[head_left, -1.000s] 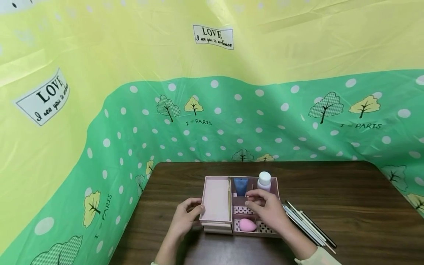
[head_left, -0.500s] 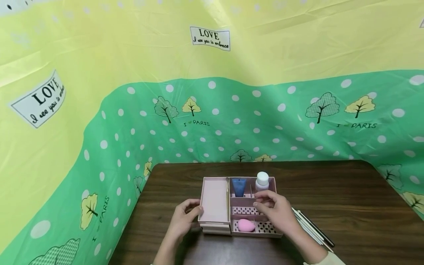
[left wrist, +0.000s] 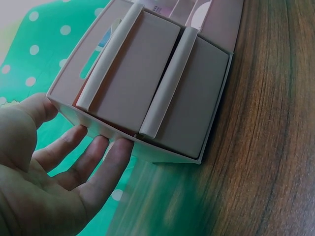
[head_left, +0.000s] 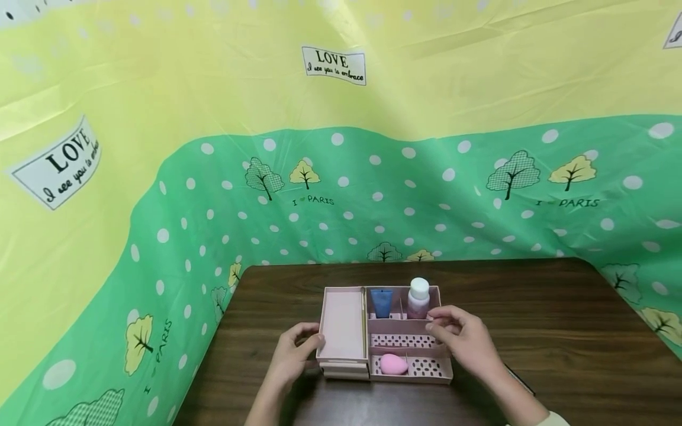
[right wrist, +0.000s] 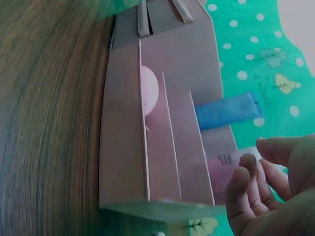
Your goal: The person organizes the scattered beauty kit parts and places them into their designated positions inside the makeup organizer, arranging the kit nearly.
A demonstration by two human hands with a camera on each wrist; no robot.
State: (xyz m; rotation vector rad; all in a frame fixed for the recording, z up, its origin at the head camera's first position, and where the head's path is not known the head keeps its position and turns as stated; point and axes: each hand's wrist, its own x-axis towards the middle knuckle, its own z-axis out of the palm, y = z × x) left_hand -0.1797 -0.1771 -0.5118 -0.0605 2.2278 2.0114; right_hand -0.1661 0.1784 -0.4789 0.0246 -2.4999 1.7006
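A pink desk organizer (head_left: 343, 322) stands on the table, with two drawers (left wrist: 162, 83) at its left front. My left hand (head_left: 293, 350) rests against its left side, fingertips touching the wall. In the back compartments stand a blue squeeze tube (head_left: 381, 303) and a white-capped bottle (head_left: 418, 300). A pink makeup sponge (head_left: 393, 364) lies in the front compartment. One slim brush (head_left: 364, 322) lies along the right edge of the organizer's flat top. My right hand (head_left: 471, 344) hovers by the organizer's right side, fingers loosely bent and holding nothing, near the bottle.
A dark slender stick (head_left: 521, 380) shows on the table beside my right forearm, which hides most of what lies there. The dark wooden table (head_left: 565, 313) ends at a green and yellow printed cloth (head_left: 341, 219) behind and to the left.
My right hand has moved right, from over the compartments to the organizer's right edge, and its forearm now covers the bundle of slim sticks. My left hand keeps its place on the organizer.
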